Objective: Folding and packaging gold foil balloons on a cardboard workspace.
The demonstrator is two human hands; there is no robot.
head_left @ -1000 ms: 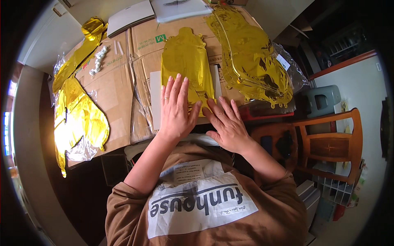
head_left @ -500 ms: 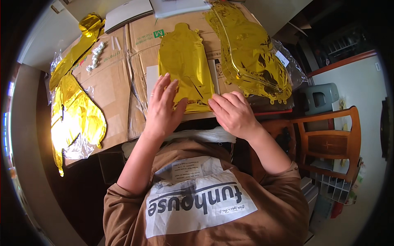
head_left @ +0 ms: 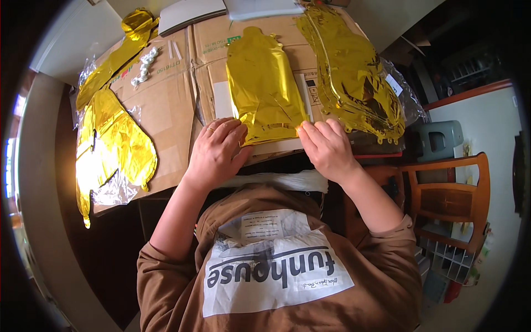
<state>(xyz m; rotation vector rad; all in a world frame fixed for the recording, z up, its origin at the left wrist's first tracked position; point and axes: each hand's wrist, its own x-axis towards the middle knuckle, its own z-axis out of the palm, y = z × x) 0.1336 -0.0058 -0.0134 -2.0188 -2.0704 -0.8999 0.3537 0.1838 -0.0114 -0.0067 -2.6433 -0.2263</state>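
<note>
A flattened gold foil balloon [head_left: 263, 77] lies in front of me, its narrow knobbed end pointing away and its near edge folded or creased. My left hand [head_left: 218, 146] is closed at its near left corner, fingers curled over the foil. At the near right corner, my right hand [head_left: 330, 148] pinches the edge between thumb and fingers. The foil stretches between both hands. Under it a pale flat sheet [head_left: 223, 99] shows along the left side and at the front edge.
Cardboard [head_left: 171, 99] covers the table. More gold foil balloons [head_left: 354, 72] lie in a stack at right, and others [head_left: 119, 144] at left on clear plastic. White beads [head_left: 146, 66] and a white box [head_left: 191, 15] sit farther back. A wooden chair [head_left: 448, 193] stands at right.
My left hand has come off the foil's surface to its near left corner and closed there. My right hand keeps its pinch on the right corner. The whole view has shifted slightly.
</note>
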